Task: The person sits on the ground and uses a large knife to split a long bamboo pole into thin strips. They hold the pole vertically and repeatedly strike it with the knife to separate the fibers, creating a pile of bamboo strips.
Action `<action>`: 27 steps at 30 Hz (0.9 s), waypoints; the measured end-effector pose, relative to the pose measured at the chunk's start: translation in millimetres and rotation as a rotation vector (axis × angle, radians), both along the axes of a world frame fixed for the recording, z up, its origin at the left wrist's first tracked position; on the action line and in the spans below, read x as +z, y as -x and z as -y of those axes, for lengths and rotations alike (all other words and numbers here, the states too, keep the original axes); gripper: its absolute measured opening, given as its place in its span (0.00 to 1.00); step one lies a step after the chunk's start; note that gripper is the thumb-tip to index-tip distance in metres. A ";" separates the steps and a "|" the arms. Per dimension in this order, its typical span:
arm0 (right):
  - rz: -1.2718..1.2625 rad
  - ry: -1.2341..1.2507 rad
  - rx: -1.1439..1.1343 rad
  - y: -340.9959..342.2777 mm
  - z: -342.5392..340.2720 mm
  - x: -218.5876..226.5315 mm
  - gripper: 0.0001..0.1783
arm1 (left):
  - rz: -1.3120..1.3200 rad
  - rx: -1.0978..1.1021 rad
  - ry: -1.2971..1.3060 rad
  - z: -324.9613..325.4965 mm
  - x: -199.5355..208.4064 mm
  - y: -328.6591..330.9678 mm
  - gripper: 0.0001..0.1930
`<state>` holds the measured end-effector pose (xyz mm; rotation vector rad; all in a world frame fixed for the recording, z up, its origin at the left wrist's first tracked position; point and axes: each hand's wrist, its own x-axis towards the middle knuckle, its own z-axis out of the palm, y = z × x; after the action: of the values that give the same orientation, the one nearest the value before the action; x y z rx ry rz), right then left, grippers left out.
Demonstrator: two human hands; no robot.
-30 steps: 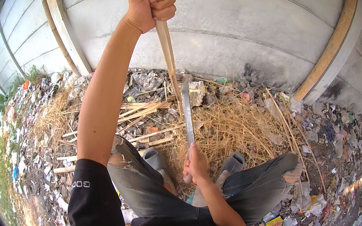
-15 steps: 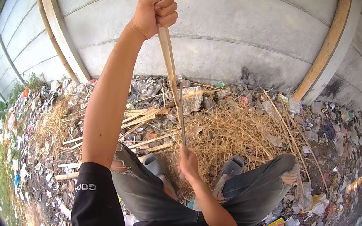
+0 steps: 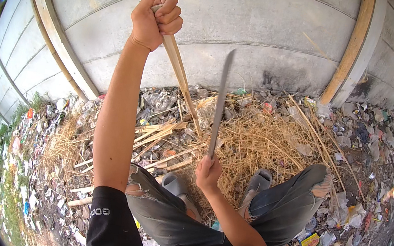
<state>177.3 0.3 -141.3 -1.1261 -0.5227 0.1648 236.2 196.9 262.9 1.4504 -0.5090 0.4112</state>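
Note:
My left hand (image 3: pixel 157 17), raised high in front of the wall, is closed round the upper end of a pale split-bamboo stick (image 3: pixel 180 80). The stick slants down to the right, its lower end reaching the littered ground. Between my knees, my right hand (image 3: pixel 208 172) is closed on the handle of a machete (image 3: pixel 220 103). Its long dark blade points up, to the right of the stick and apart from it. The handle is mostly hidden by my fingers. A thin pale sliver (image 3: pixel 316 45) shows against the wall, apparently in the air.
Dry shavings (image 3: pixel 259 143) are heaped beyond my feet. Split bamboo strips (image 3: pixel 158 135) lie left of the stick, and longer ones (image 3: pixel 317 136) at the right. A grey concrete wall (image 3: pixel 270 23) with a bamboo post (image 3: pixel 350 53) stands close ahead. Scattered litter (image 3: pixel 339 211) covers the ground around.
The machete has swung up and away from the stick; its blade was along the stick's lower part before. My left hand has shifted slightly left and down, and the sliver has appeared.

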 end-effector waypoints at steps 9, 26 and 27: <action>-0.331 0.112 0.156 -3.4 19.8 82.7 0.28 | 0.026 0.016 -0.006 -10.3 -8.0 15.4 0.30; -0.001 0.440 -0.075 -2.7 2.8 -44.4 0.29 | 0.047 0.145 0.062 -14.9 -13.3 33.0 0.31; 0.061 0.346 -0.089 -3.6 -2.6 -35.3 0.27 | 0.053 0.157 0.060 -15.2 -13.1 35.7 0.31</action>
<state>180.9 2.9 -176.6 -1.4935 -0.5088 0.1468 200.5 212.0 249.7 1.4294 -0.4236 0.5862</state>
